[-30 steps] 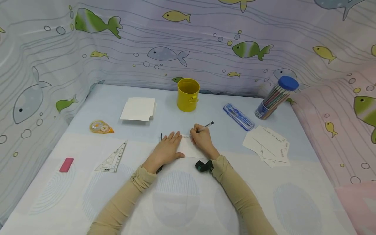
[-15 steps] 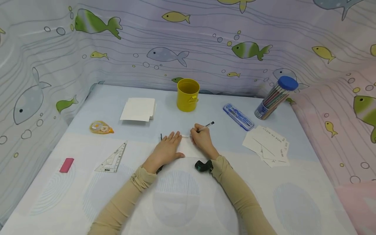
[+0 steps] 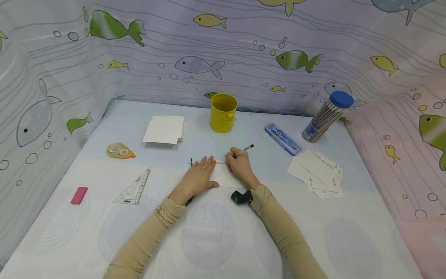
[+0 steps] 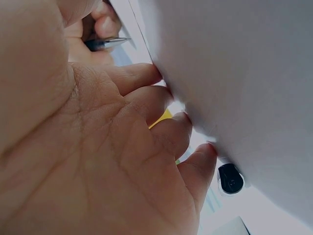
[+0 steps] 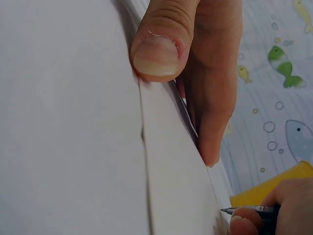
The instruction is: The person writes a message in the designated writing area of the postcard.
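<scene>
A ballpoint pen (image 3: 249,147) is pinched in my right hand (image 3: 240,164), tilted, its tip at the upper part of a white card (image 3: 227,179). A short row of small writing runs along that part of the card. My left hand (image 3: 198,176) lies flat with straight fingers, pressing the card's left side. In the right wrist view, the left thumb (image 5: 159,54) rests on the card, and the pen tip touches near its edge. Beside the left fingers is a small black-ended thing (image 4: 231,178), its kind unclear. The fingers hide part of the card.
Written cards (image 3: 318,170) lie overlapped at right, below a blue case (image 3: 283,138) and a tube of pencils (image 3: 322,121). A yellow bucket (image 3: 221,120) stands behind. Leftward are blank cards (image 3: 163,129), a correction tape (image 3: 119,150), a set square (image 3: 134,188) and a pink eraser (image 3: 79,195).
</scene>
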The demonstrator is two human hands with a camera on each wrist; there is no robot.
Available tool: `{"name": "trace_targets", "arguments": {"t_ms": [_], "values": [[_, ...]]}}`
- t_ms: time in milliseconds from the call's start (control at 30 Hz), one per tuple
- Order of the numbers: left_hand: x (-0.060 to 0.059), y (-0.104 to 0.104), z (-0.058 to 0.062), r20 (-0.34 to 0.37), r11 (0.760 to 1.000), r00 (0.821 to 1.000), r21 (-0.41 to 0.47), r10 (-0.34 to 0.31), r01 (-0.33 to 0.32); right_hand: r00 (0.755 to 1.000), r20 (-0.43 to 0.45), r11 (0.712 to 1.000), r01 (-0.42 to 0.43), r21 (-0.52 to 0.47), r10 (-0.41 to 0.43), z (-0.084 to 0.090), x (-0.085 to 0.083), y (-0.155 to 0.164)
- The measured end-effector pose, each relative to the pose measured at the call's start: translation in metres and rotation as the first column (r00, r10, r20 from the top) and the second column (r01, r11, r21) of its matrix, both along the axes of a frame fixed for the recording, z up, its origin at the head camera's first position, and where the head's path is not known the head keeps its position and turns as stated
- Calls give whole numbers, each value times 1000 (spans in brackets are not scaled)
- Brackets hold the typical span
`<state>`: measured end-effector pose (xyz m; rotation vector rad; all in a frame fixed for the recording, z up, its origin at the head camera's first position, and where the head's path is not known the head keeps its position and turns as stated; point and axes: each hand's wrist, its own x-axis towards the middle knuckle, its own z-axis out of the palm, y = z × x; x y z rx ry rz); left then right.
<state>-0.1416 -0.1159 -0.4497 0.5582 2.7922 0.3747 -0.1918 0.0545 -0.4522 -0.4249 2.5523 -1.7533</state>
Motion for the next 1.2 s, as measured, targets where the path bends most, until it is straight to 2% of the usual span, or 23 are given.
{"name": "trace_targets", "arguments": {"t_ms": [367,533,667,933,1200], "values": [[-1,0,-1,3,1000,1000,-6,2,-2,1000,-8,1000,30,-4,-30,-6,-3,-3],[-1,0,-1,7,1000,1000,1,7,-7,998,-11,998,61,-9,-62,-27,-13,-2],[0,0,-1,6,1000,1000,0,3,-3,998,-22,999,54,-3,-54,-41,-21,0],[0,-1,2,1,1000,1000,-3,3,-3,1000,-22,1000,18,-13,-18,-42,-24,3],[1,1,2,14,1000,1000,6,6,-6,999,-2,999,32,-33,-32,-43,-23,4]]}}
